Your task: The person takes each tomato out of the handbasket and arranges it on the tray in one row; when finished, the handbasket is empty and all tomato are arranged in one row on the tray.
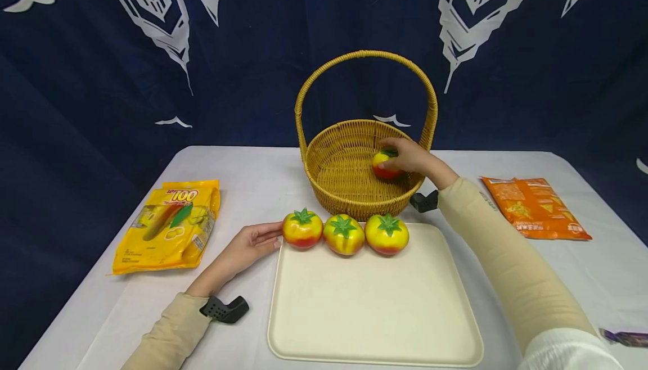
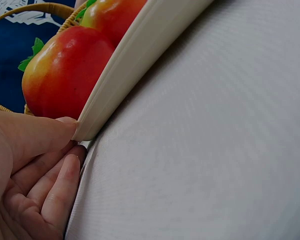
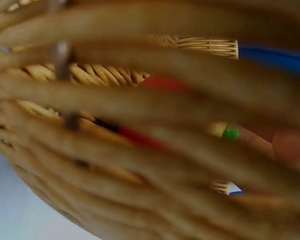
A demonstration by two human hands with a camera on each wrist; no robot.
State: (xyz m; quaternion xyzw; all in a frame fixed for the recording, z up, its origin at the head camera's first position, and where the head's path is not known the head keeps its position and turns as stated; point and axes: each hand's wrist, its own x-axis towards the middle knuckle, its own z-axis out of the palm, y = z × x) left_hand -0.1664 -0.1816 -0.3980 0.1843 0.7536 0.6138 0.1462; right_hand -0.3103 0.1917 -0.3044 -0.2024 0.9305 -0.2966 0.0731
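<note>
Inside the wicker basket [image 1: 354, 204], my right hand [image 1: 407, 156] grips a yellow-red toy tomato [image 1: 386, 168] with a green leafy top. The right wrist view is mostly blocked by blurred basket weave, with red patches of the tomato [image 3: 162, 83] behind it. My left hand [image 1: 251, 246] is at the far left corner of the cream tray [image 1: 374, 308]. Its thumb and fingers [image 2: 50, 132] pinch the tray rim [image 2: 110, 90]. Three more toy tomatoes, a left one [image 1: 302, 229], a middle one [image 1: 344, 235] and a right one [image 1: 387, 235], line the tray's far edge.
A yellow candy bag [image 1: 169, 226] lies on the white table [image 1: 243, 201] at left, and an orange snack bag [image 1: 535, 208] at right. A purple wrapper [image 1: 628, 338] is at the right edge. The basket's tall handle [image 1: 365, 54] arches before a dark blue curtain [image 1: 253, 77].
</note>
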